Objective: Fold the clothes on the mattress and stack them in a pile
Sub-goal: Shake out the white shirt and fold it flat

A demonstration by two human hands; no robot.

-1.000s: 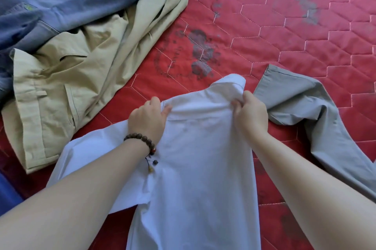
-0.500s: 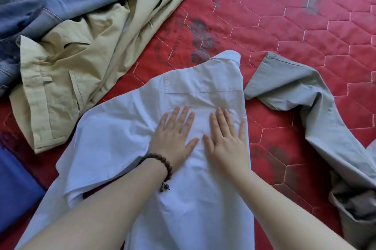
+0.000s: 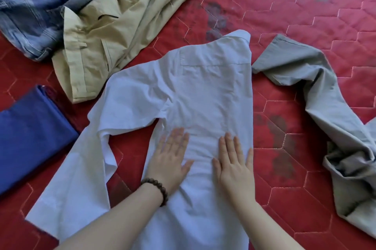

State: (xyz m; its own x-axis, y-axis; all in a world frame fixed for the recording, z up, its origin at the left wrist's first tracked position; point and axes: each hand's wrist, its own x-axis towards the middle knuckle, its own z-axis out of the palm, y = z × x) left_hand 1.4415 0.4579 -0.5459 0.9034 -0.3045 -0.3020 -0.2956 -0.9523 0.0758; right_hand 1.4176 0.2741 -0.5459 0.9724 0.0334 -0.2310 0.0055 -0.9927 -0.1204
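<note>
A white shirt (image 3: 205, 87) lies back-up on the red quilted mattress (image 3: 305, 15), its collar pointing away from me and one long sleeve spread out to the left. Both hands press flat on the shirt's back, side by side. My left hand (image 3: 173, 158), with a dark bead bracelet at its wrist, has its fingers straight and together. My right hand (image 3: 234, 162) lies flat beside it, near the shirt's right edge, fingers straight and slightly spread.
Beige trousers (image 3: 105, 46) and blue jeans (image 3: 50, 1) lie crumpled at the upper left. Grey trousers (image 3: 325, 107) trail down the right side. A folded blue cloth (image 3: 30, 131) sits at the left edge. Dark stains mark the mattress.
One second ago both hands gripped the shirt near its shoulders. They let go, laid it flat and have slid down its back toward me, palms pressing.
</note>
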